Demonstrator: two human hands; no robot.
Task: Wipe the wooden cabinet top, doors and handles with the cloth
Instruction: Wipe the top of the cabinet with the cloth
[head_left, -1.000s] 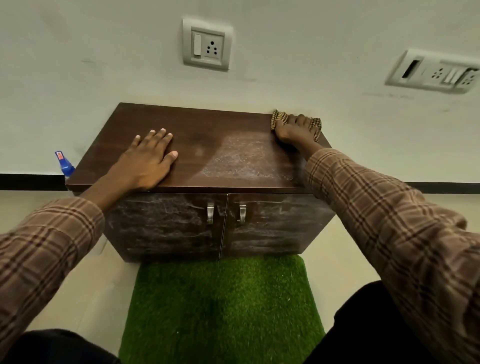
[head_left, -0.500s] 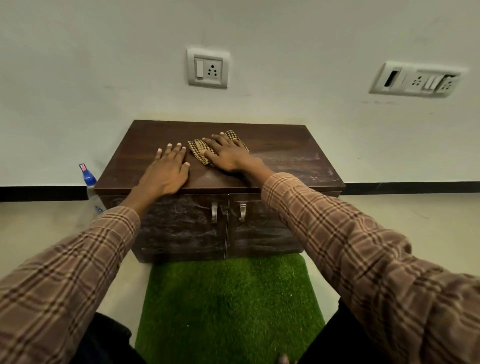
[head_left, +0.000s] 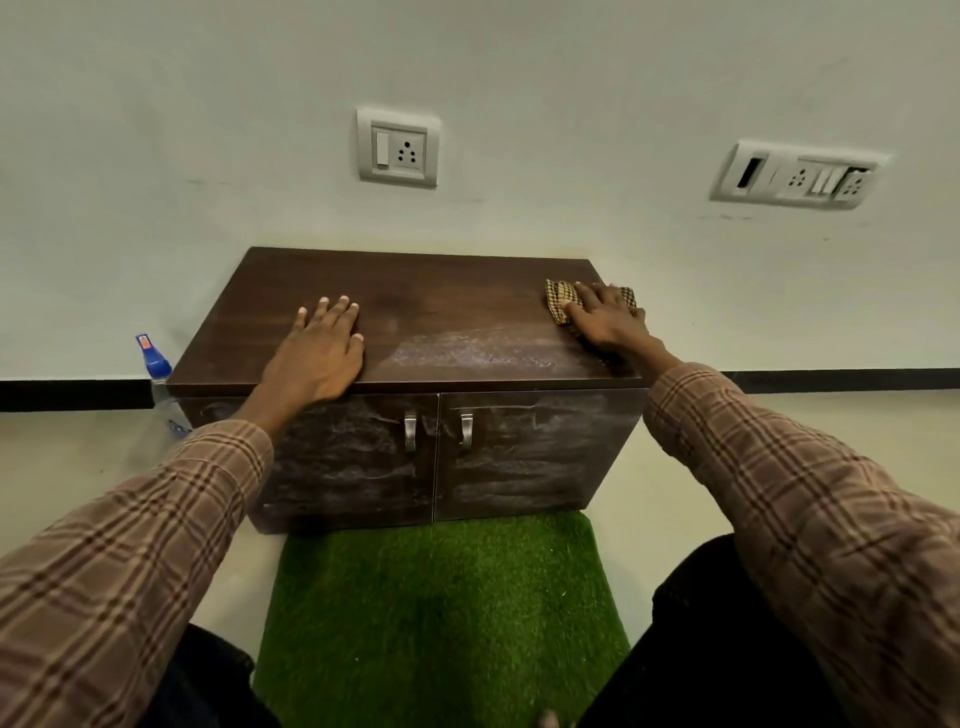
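Main risk as I see it: the cloth (head_left: 563, 304) sits near the right rear corner of the cabinet (head_left: 415, 306) top, close to the right edge, so a stroke carried further that way could push it off the side & onto the floor, esp. since it's only pressed down, not pinched. Second risk: the pale dusty patch on the front-middle of the top gets skipped, b/c the cloth is well apart from it and the strokes seem to run along the back. Third: the doors (head_left: 519, 457) look smeared w/ whitish streaks and the handles (head_left: 410, 428) are untouched by either hand, so most of the job looks undone; wiping w/ a loaded cloth could just spread the film around. The spray bottle (head_left: 156, 374) stands on the floor just beside the cabinet's left end, and a wide elbow swing on that side might tip it. Right hand (head_left: 605, 322): fingers spread, lying flat over the cloth, palm down, pressing it onto the top; cloth shows past the fingers on both sides, not bunched in a fist. Left hand (head_left: 322, 353): fingers extended and close together, flat on the bare top near the front-left, holding nothing, prob. just bracing. Neither hand grips anything.
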